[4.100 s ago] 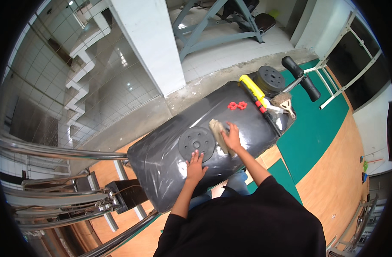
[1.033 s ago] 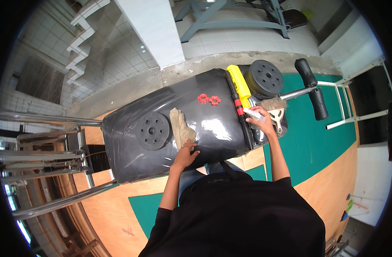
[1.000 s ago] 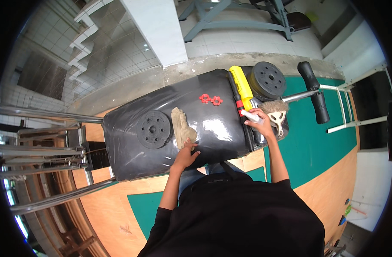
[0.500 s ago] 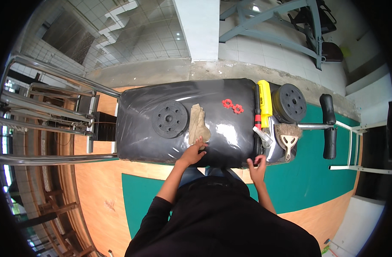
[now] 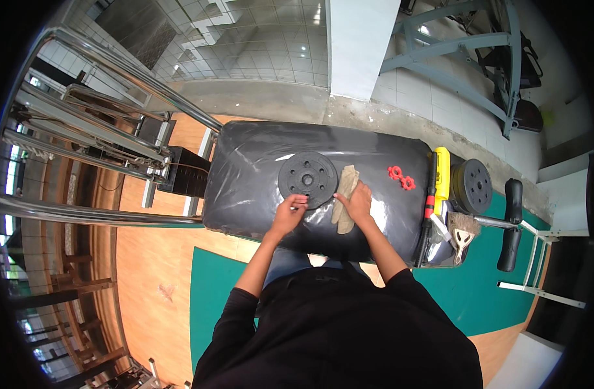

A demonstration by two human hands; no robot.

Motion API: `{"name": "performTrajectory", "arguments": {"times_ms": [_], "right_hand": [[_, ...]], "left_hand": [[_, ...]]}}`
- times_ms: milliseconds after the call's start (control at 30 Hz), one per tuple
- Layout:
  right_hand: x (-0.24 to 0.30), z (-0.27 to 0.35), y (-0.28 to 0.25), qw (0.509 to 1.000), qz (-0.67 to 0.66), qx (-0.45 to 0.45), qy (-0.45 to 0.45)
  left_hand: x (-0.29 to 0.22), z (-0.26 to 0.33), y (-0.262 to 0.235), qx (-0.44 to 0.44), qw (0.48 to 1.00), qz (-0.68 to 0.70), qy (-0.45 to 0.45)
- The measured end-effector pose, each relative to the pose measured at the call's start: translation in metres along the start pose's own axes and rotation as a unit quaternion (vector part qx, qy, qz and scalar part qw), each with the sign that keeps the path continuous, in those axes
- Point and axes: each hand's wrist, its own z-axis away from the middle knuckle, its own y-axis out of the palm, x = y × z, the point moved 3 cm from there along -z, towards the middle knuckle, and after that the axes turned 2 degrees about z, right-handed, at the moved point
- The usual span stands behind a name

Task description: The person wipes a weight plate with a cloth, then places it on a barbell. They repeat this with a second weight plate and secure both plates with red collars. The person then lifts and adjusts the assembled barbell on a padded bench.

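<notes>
My left hand (image 5: 289, 214) is at the near rim of a black round weight plate (image 5: 296, 172), which lies flat on the black padded bench (image 5: 245, 194). Its fingers are partly curled, with a small gap between thumb and fingertips; nothing shows in it. My right hand (image 5: 358, 205) rests over the right side of a tan cloth work glove (image 5: 344, 222) beside the plate. Thumb and forefinger are spread, the thumb pointing toward the plate's right rim. The hand hides part of the glove. Two small red star-shaped knobs (image 5: 401, 178) lie farther right.
Along the bench's right end are a yellow case (image 5: 442, 175), a black-and-red rod (image 5: 430, 206), a brush with a pale handle (image 5: 463, 240) and further stacked plates (image 5: 473, 187). Black foam rollers (image 5: 511, 225) stand beyond. Chrome machine rails (image 5: 102, 214) reach the bench's left end.
My left hand has moved from the glove to the plate's near rim. The right hand has come from the bench's right side onto the glove. The view has shifted, moving the bench rightward.
</notes>
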Motion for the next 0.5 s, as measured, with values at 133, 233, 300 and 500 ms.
{"name": "performTrajectory", "arguments": {"times_ms": [133, 233, 300, 500], "right_hand": [[-0.023, 0.0, 0.011, 0.994, -0.088, -0.062, -0.007], [-0.02, 0.005, 0.014, 0.974, -0.213, -0.075, -0.002], [-0.015, -0.003, 0.012, 0.967, -0.241, -0.083, 0.016], [0.07, -0.039, -0.012, 0.993, -0.054, -0.101, 0.017]], "left_hand": [[0.049, -0.013, -0.061, -0.095, 0.994, 0.029, -0.042], [0.065, -0.027, -0.085, -0.088, 0.99, 0.044, -0.099], [0.073, -0.046, -0.092, -0.05, 0.989, 0.046, -0.131], [0.074, -0.096, -0.077, 0.075, 0.996, -0.039, -0.029]]}}
